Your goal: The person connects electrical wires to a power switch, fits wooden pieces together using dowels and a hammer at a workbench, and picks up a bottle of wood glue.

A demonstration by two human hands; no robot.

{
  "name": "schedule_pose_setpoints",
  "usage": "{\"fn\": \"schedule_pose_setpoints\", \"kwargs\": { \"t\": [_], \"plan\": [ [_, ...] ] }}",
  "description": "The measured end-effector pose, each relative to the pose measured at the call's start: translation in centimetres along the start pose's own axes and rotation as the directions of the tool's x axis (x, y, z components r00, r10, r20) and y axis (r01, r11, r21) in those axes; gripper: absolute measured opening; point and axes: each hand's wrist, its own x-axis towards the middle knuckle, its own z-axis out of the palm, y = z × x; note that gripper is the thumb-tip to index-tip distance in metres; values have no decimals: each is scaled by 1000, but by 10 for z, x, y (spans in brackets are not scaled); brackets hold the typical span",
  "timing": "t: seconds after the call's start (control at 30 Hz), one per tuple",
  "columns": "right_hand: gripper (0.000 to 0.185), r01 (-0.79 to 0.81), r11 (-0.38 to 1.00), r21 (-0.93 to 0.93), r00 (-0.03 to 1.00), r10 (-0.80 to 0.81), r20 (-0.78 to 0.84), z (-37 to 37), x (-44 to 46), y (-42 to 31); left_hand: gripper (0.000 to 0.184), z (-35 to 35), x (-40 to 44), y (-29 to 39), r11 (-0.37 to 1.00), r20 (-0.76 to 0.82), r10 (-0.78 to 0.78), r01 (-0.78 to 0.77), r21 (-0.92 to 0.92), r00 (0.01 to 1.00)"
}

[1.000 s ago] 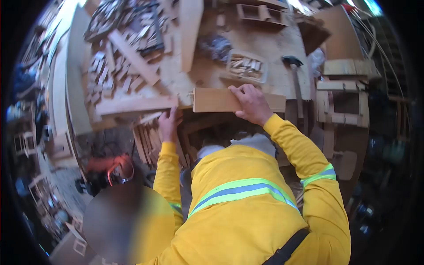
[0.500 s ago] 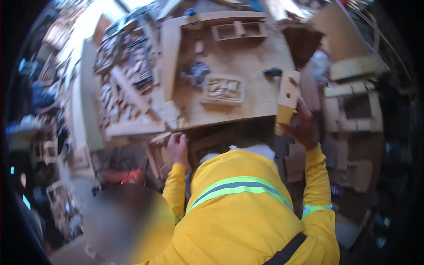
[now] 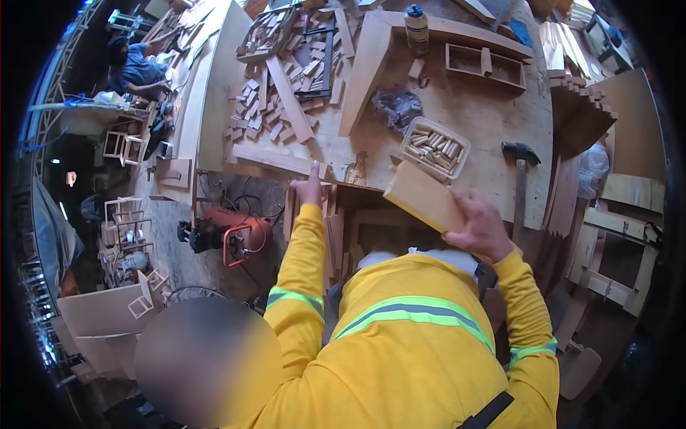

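My right hand (image 3: 482, 227) grips a wooden block (image 3: 423, 193) with a broad yellowish face, held tilted at the table's front edge. Just beyond the block sits a pale plastic tray (image 3: 466, 154) with several wooden dowels (image 3: 434, 146) in it. My left hand (image 3: 309, 189) is at the front edge of the table, close to a long wooden strip (image 3: 275, 159). One finger points forward and the thumb is apart; I see nothing held there. A hammer (image 3: 521, 179) lies on the table, right of the block.
Many small wood pieces (image 3: 261, 107) and a black clamp (image 3: 330, 64) cover the table's left part. Farther back are a bottle (image 3: 416, 30), a crumpled plastic bag (image 3: 397, 109) and a wooden frame (image 3: 486, 66). Below left stands an orange compressor (image 3: 250, 232). Another person (image 3: 139, 68) works far left.
My right hand has turned the block from upright to tilted and brought it left, nearer the dowel tray. The view has shifted left; my left hand remains near the table edge.
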Motion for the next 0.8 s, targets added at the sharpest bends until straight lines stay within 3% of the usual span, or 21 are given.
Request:
{"fn": "schedule_pose_setpoints", "kwargs": {
  "t": [0.07,0.23,0.33,0.37,0.47,0.63,0.8],
  "plan": [
    [91,12,993,-113,1000,-12,5,31,22,-15,117,18,54,-27,996,-85,-84,87,36,993],
    [87,117,914,-388,992,-129,-4,117,79,-31,117,18,19,-3,973,112,-216,224,-59,970],
    [88,17,864,-503,1000,-14,9,145,102,-52,107,21,20,-13,942,273,69,28,-334,959],
    [88,33,851,-523,999,-23,26,153,106,-54,107,21,18,-14,934,269,54,47,-355,962],
    [88,-20,844,-536,1000,17,-11,167,119,-58,95,20,18,-13,981,215,60,-18,-194,975],
    [89,-5,783,-622,999,33,34,174,126,-74,89,29,25,-20,979,257,38,16,-205,966],
    [91,-50,780,-624,995,92,35,182,126,-80,65,43,31,-34,981,164,20,13,-193,986]
  ]
}}
